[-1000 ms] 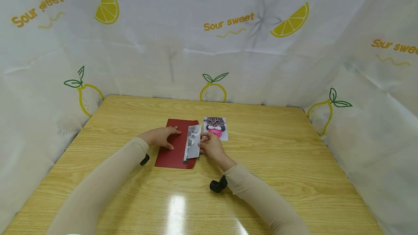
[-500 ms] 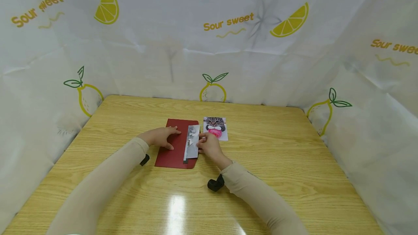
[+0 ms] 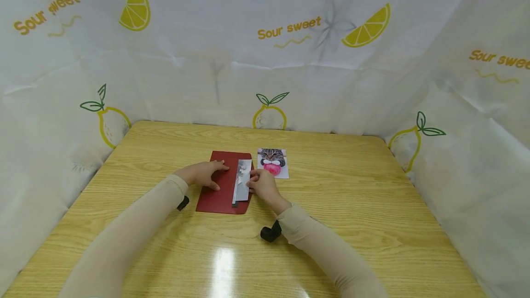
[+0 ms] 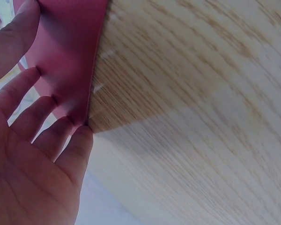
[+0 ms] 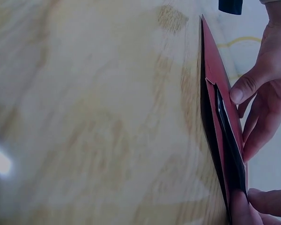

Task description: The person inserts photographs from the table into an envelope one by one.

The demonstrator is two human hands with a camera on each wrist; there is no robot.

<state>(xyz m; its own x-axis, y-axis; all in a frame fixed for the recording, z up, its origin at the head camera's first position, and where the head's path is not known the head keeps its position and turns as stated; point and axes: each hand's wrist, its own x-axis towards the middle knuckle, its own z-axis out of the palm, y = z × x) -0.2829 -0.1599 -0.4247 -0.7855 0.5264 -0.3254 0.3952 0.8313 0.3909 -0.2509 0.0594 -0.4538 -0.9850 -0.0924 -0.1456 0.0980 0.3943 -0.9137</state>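
A red envelope (image 3: 213, 201) lies flat on the table, its flap side to the right. A greyish photo card (image 3: 243, 190) stands partly in its opening, covering part of the right side. My left hand (image 3: 203, 174) rests on the envelope with fingers spread; in the left wrist view its fingertips touch the red paper (image 4: 68, 42). My right hand (image 3: 266, 187) pinches the card's right edge between thumb and fingers. The right wrist view shows the card's dark edge (image 5: 230, 140) between the envelope's layers, with right fingertips (image 5: 241, 206) at its near end.
A second photo (image 3: 278, 169), showing a cat with a pink ball shape, lies just right of the envelope. Black wrist-camera mounts (image 3: 271, 232) hang below the wrists. A white lemon-print curtain (image 3: 207, 82) surrounds the wooden table (image 3: 339, 187) at the back and sides.
My right hand has moved slightly left, and the photo card has shifted left with it, deeper into the envelope. The left hand and the cat photo have stayed put.
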